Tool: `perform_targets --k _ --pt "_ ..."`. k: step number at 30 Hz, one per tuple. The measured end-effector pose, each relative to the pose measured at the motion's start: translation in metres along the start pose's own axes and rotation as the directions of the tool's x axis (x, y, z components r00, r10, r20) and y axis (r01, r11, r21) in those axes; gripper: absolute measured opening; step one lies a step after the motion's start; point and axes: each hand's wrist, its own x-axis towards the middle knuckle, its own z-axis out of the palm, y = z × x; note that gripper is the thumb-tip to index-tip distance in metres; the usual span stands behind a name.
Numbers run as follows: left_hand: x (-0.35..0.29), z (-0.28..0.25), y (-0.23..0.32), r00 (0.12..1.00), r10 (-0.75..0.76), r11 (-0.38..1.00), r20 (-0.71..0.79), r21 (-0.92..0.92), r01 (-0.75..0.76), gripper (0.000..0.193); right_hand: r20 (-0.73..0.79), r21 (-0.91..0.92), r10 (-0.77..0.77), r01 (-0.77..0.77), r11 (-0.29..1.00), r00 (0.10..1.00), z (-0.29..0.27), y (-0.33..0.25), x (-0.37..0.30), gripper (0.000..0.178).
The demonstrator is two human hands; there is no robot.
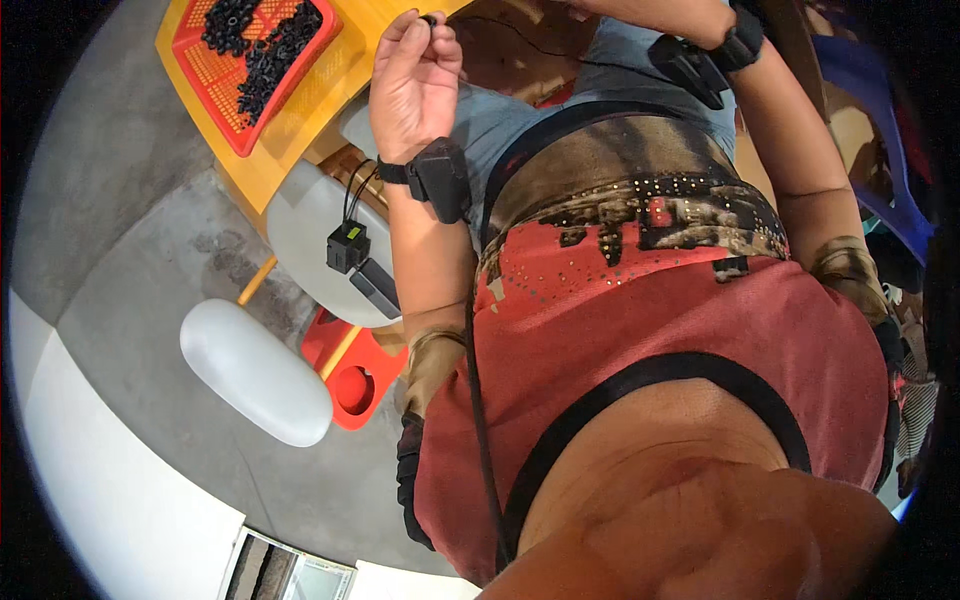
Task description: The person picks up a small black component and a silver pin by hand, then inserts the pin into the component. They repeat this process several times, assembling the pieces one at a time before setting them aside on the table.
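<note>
My left hand (415, 75) is raised near the top of the view, palm up. Its fingers are curled in a pinch around a small black part (428, 20), seemingly ring-shaped. To its left, a red plastic basket (243, 140) holds loose black parts (268, 75) of similar small size. Only part of my right hand (625, 8) shows at the top edge; its fingers are cut off, so what it holds is hidden. Black devices are strapped on my left wrist (440, 180) and right wrist (690, 68).
The basket stands on a yellow table (235, 175). Below it are a grey-white chair seat (310, 225), a second pale rounded seat (255, 370) and a red plastic piece (365, 385). A small black box (347, 247) with cables hangs beside my left forearm. Blue plastic (875, 110) is at right.
</note>
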Motion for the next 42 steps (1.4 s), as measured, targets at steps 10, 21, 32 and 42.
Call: perform_targets --k 10,21,32,42 --pt "-0.007 -0.022 -0.052 0.941 -0.338 0.935 -0.007 0.111 0.336 0.025 0.403 -0.263 0.423 -0.34 0.903 0.812 0.018 0.039 -0.038 0.035" --pt "0.024 -0.061 -0.096 0.827 -0.529 0.787 -0.191 0.252 0.562 0.035 0.488 -0.451 0.304 -0.062 0.891 0.818 0.079 0.101 -0.055 0.04" --pt "0.077 -0.056 -0.153 0.883 -0.454 0.882 0.118 -0.083 0.464 0.021 0.397 0.071 0.188 -0.235 0.97 0.898 0.007 0.04 -0.053 0.012" --pt "0.079 -0.097 -0.092 0.984 -0.019 0.978 -0.179 -0.21 -0.019 0.031 0.352 0.274 0.406 -0.507 0.817 0.844 -0.082 -0.014 -0.054 0.012"
